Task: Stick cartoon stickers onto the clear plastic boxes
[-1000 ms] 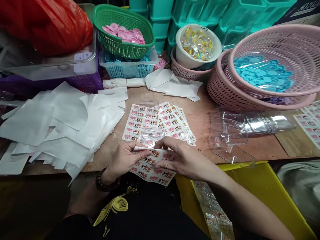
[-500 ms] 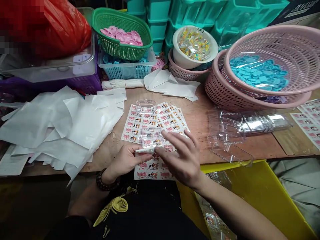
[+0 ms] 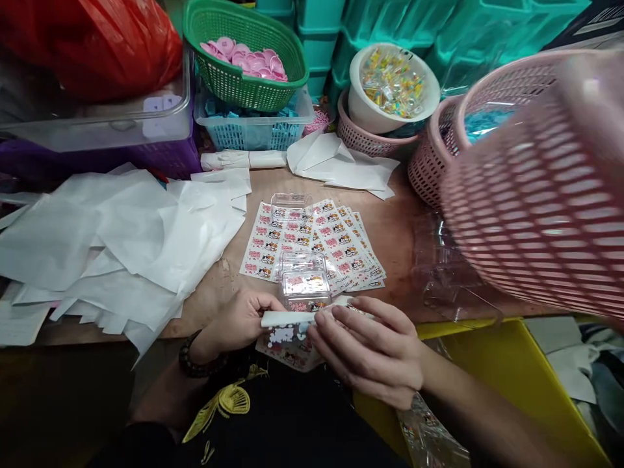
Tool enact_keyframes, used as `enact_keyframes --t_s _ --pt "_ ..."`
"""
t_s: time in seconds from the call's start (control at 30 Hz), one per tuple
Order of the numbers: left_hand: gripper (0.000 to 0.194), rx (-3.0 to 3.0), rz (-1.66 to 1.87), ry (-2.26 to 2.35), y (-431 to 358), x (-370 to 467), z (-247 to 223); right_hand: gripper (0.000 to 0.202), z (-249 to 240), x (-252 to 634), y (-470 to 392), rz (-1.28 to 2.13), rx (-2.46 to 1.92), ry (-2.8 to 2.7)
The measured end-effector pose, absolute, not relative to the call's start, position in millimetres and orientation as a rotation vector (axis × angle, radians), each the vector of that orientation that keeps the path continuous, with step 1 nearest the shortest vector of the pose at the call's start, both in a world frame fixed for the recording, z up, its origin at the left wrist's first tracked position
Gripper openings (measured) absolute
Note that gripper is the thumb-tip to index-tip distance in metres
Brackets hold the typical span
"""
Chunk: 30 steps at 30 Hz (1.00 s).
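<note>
My left hand [image 3: 244,318] pinches the left end of a sticker sheet [image 3: 287,318] just above my lap. The sheet's upper edge is bent over and shows as a white strip, with cat pictures printed below it. My right hand [image 3: 375,344] has its fingers closed on the right part of the same sheet; whether a single sticker is between the fingertips is hidden. Just beyond the hands, small clear plastic boxes [image 3: 306,289] lie on further sticker sheets [image 3: 348,250] with cat prints. Another clear box [image 3: 291,208] sits farther back on the sheets.
White backing papers [image 3: 117,240] are heaped at left. At the back stand a green basket [image 3: 244,91] of pink pieces and a white bowl [image 3: 390,107] of small packets. A tilted pink basket [image 3: 531,201] hangs over clear plastic packs at right. A yellow bin [image 3: 507,383] stands below.
Both hands have moved lower with the sheet, and my right fingers have closed onto it from a spread pose. A pink basket at right has been lifted and tipped forward.
</note>
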<state>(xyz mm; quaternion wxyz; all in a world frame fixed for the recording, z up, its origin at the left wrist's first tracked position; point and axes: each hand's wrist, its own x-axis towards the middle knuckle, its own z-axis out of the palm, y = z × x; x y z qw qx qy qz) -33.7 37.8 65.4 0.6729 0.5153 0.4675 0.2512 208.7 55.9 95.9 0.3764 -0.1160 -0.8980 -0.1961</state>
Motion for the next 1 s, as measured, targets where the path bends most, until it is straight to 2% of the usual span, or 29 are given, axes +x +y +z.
enact_keyframes --t_s 0.07,0.17,0.23,0.3,0.37,0.43,0.53,0.63,0.73,0.87,1.0 --pt "0.01 1.171 0.544 1.024 38.3 -37.4 64.4 0.017 95.0 203.5 56.5 -0.608 -0.235 -2.244" --pt "0.007 1.241 0.585 0.997 36.9 -42.3 65.0 0.021 98.2 195.6 50.8 -0.566 -0.293 -2.271" --pt "0.006 1.322 0.641 0.959 35.8 -44.5 68.7 0.021 104.2 191.4 46.8 -0.378 -0.404 -2.329" --pt "0.005 1.448 0.721 0.923 35.6 -45.2 74.7 0.02 110.8 188.1 46.4 -0.032 -0.586 -2.331" --pt "0.013 1.596 0.822 0.938 37.0 -45.0 80.7 0.021 115.2 185.2 49.8 0.216 -0.738 -2.255" --pt "0.021 1.693 0.866 0.95 39.7 -45.2 84.0 0.02 116.1 182.7 54.3 0.115 -0.686 -2.228" --pt "0.019 1.705 0.78 0.883 43.5 -47.4 83.6 0.019 112.7 181.2 57.3 -0.292 -0.361 -2.324" --pt "0.016 1.686 0.686 0.863 44.3 -51.3 83.1 0.024 107.9 182.8 54.6 -0.347 -0.285 -2.337" --pt "0.018 1.705 0.658 0.853 43.7 -53.7 86.2 0.025 105.9 182.8 50.1 -0.141 -0.451 -2.301" --pt "0.03 1.818 0.666 0.865 44.2 -51.0 85.6 0.024 112.7 175.9 47.6 -0.074 -0.488 -2.34" --pt "0.029 1.833 0.746 1.03 42.8 -43.4 76.0 0.011 126.8 172.4 49.6 0.536 -1.075 -2.133"
